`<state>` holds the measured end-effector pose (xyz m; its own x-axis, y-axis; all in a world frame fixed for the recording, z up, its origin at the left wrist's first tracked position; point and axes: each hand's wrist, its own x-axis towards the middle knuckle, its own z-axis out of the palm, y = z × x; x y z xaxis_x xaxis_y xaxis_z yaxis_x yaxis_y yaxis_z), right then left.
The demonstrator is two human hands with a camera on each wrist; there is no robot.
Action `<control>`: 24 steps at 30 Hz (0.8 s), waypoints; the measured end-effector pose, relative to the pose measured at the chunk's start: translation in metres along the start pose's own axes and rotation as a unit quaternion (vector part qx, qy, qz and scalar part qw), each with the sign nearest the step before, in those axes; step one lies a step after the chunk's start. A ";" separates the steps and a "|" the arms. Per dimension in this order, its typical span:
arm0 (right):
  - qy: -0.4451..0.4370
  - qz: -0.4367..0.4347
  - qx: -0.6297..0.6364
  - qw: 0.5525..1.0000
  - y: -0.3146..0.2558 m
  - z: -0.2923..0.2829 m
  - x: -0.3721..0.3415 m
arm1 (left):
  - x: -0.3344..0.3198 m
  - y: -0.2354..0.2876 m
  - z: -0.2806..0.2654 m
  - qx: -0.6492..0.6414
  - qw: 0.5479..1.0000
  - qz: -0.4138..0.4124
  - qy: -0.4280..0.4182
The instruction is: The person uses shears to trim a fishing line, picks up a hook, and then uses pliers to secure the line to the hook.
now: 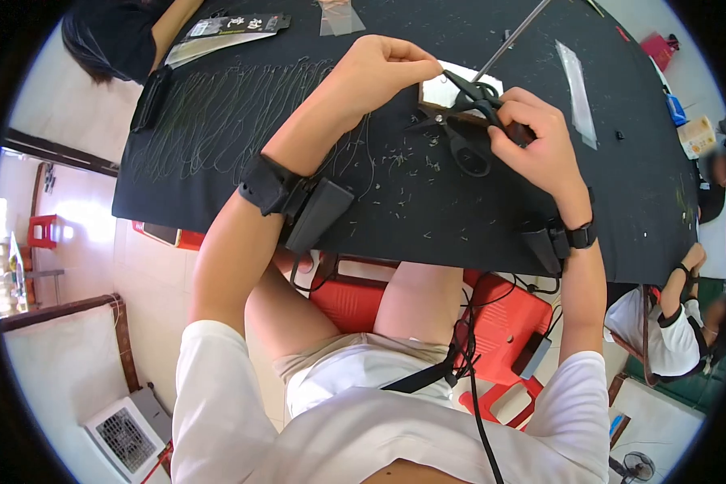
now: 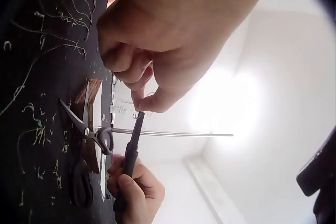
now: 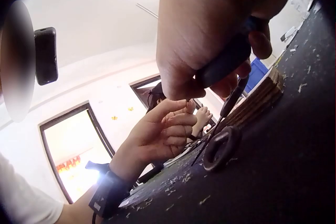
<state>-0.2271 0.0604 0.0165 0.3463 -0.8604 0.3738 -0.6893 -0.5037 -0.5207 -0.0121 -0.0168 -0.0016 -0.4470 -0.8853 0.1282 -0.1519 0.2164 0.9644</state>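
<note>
Thumb and forefinger of my left hand (image 1: pixel 375 74) pinch a small fish hook (image 2: pixel 135 115) on thin, clear line, held over a white-topped wooden block (image 1: pixel 436 94). My right hand (image 1: pixel 543 139) grips black-handled scissors (image 2: pixel 133 148) by the loops, their tips right at the left fingertips. In the right wrist view, the right hand (image 3: pixel 210 29) hides most of the blades. A second pair of scissors (image 1: pixel 466 155) lies with spread blades at the block's near edge. Beside the scissors, a thin metal rod (image 1: pixel 515 39) slants up from the block.
Many hooked lines (image 1: pixel 218 121) lie in rows on the black table (image 1: pixel 411 234) at left. Line clippings (image 1: pixel 399 161) litter the middle. A plastic sleeve (image 1: pixel 577 93) lies at right, packets (image 1: pixel 226 32) at the far left. Other people sit around the table.
</note>
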 end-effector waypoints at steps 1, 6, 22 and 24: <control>0.001 -0.005 0.002 1.000 0.001 0.001 0.000 | 0.001 -0.001 0.001 0.005 1.000 0.007 0.005; 0.002 -0.005 -0.003 1.000 0.001 0.000 0.000 | 0.000 0.001 0.002 -0.010 1.000 0.000 0.014; 0.003 -0.007 -0.012 1.000 0.002 -0.001 -0.001 | -0.002 0.006 0.001 0.009 1.000 -0.010 0.008; 0.006 -0.007 -0.014 1.000 0.001 -0.001 -0.001 | -0.001 0.005 0.000 -0.013 1.000 -0.013 0.007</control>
<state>-0.2289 0.0610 0.0161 0.3489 -0.8524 0.3895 -0.7022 -0.5131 -0.4937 -0.0127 -0.0145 0.0032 -0.4307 -0.8962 0.1062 -0.1406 0.1828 0.9731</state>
